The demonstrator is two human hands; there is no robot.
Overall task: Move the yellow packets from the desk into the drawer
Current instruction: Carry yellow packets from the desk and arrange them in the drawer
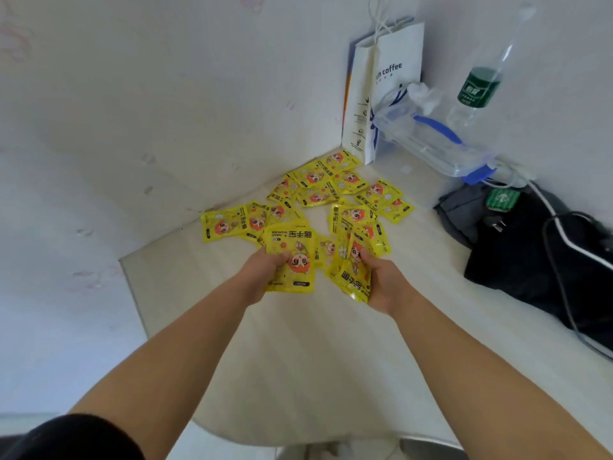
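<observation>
packets (290, 260) held in left hand (262, 277), right hand (381, 283).

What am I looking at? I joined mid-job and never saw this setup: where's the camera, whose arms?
No machine here: one camera sits on a person's head, looking down at their bare arms. The left hand holds a yellow packet; the right hand grips a bunch of packets. More loose packets lie scattered on the pale desk. A paper bag, a water bottle and a black bag sit at the right. No drawer is in view.
</observation>
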